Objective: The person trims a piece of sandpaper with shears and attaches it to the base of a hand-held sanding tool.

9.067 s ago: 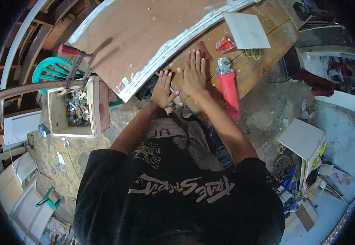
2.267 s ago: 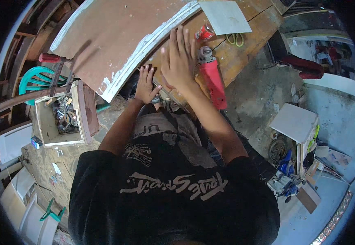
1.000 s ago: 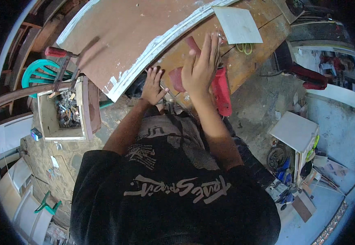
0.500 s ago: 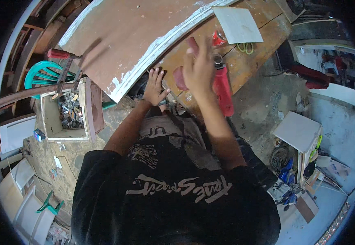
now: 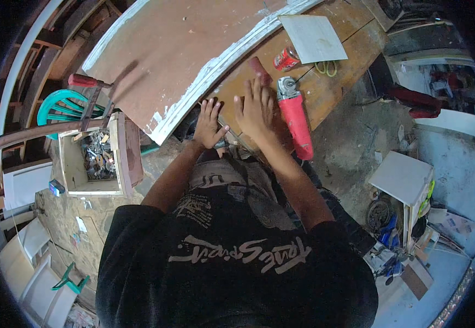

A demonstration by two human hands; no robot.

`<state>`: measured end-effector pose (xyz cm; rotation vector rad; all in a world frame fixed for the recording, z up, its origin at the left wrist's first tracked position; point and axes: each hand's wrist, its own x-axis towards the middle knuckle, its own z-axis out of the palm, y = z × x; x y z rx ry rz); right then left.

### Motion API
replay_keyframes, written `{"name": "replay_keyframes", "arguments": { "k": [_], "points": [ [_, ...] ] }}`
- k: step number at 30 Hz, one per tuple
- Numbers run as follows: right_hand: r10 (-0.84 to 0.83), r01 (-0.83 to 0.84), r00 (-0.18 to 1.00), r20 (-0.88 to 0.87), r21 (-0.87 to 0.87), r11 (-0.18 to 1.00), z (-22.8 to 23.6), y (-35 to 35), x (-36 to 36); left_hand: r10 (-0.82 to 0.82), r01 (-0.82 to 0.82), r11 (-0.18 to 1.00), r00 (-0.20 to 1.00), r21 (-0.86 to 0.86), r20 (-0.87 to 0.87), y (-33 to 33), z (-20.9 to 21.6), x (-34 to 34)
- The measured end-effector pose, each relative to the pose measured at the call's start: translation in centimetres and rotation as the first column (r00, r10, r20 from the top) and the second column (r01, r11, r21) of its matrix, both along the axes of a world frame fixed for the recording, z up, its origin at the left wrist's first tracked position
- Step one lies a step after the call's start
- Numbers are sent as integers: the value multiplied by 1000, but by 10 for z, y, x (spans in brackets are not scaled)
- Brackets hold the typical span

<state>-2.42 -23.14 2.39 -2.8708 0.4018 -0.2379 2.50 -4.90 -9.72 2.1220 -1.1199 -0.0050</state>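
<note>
My left hand [image 5: 210, 124] lies open at the near edge of the wooden workbench [image 5: 327, 101], fingers stretched forward beside a large brown panel with a white-coated edge [image 5: 193, 83]. To its right, my right hand [image 5: 256, 113] is open too, its fingers spread low over the bench top. Just past those fingertips lies a dark red strip [image 5: 260, 68], which looks like sandpaper. What is beneath the right palm is hidden. A red angle grinder [image 5: 296, 123] rests right of this hand, its metal head pointing away from me.
A red can [image 5: 285, 59] stands beyond the grinder, near a pale flat board [image 5: 315, 38] and a yellow-green loop [image 5: 326, 68]. At left, a wooden box [image 5: 92, 164] holds mixed metal bits, near a red-handled clamp [image 5: 87, 82]. A white-topped cabinet [image 5: 401, 174] stands at right.
My right hand has come down toward me and slightly left, uncovering the grinder's head. A dark red piece beside it has gone from sight. My left hand stays at the bench edge.
</note>
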Motion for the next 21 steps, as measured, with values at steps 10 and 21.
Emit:
{"name": "replay_keyframes", "arguments": {
  "k": [10,21],
  "points": [
    [57,-62,992,-110,-40,997,-3,5,5,-10,11,1000,999,-25,42,1,0,-1],
    [-26,-7,944,330,98,995,70,-6,30,17,-15,999,998,31,-65,4,-5,-3]
  ]
}}
